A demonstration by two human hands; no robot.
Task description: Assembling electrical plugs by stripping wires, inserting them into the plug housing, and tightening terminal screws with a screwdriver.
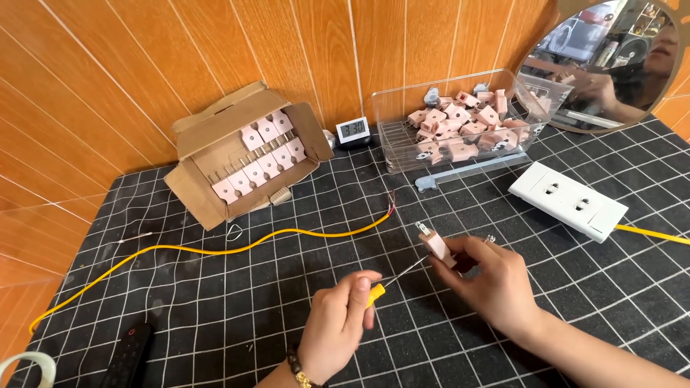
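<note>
My right hand (pixel 494 282) grips a pink two-prong plug (pixel 434 243), prongs pointing up and left. A screwdriver with a yellow handle (pixel 376 293) is held in my left hand (pixel 339 325), its thin shaft reaching to the plug's side. Both hands hover over the black gridded mat (pixel 215 302). A yellow cable (pixel 237 248) lies across the mat, its bared red and white wire ends (pixel 391 205) a little above the plug.
An open cardboard box (pixel 244 154) of pink plugs stands at back left, a clear plastic bin (pixel 460 122) of plug parts at back right. Between them sits a small digital clock (pixel 353 130). A white double socket (pixel 568 200), a round mirror (pixel 611 61), a black remote (pixel 128 353).
</note>
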